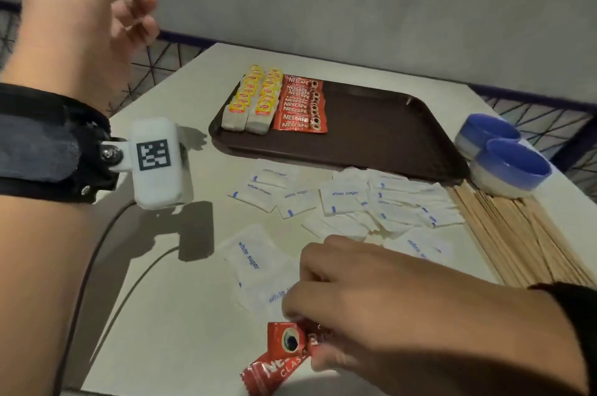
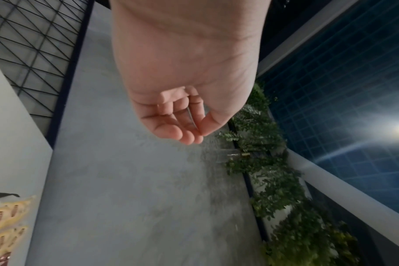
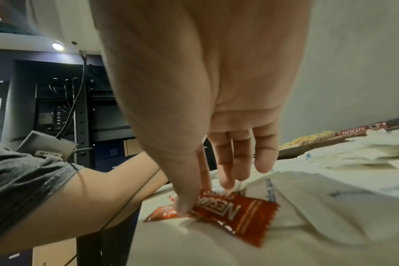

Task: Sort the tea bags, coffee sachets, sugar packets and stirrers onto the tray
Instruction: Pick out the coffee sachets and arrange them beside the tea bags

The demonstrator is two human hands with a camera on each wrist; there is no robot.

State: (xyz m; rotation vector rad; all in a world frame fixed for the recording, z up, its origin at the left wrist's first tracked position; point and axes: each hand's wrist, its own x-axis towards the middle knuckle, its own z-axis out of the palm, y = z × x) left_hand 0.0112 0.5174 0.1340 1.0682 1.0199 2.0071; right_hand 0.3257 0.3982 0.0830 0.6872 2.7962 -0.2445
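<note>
On the counter (image 1: 181, 315), near the front edge and well apart from the tray (image 1: 371, 124), the right hand (image 1: 403, 308) pinches two thin red coffee sachets (image 1: 284, 353), light, soft and slippery, best held by one end, while the left hand (image 1: 87, 17) hangs loosely curled and holds nothing.

The pale cream, flat-topped bench (image 1: 200, 98) carries a dark brown rectangular plastic tray (image 1: 381, 127) at its far side. Near the tray's front edge, white paper sugar packets with blue print (image 1: 345, 198) lie scattered, some overlapping, across the middle of the bench. To their right a spread of thin light wooden stirrers (image 1: 517, 234) lies flat. Two round blue-and-white bowls (image 1: 507, 166) stand just beside the tray's right end, touching each other. At the near edge lie two red foil coffee sachets (image 1: 284, 353), one across the other.
</note>
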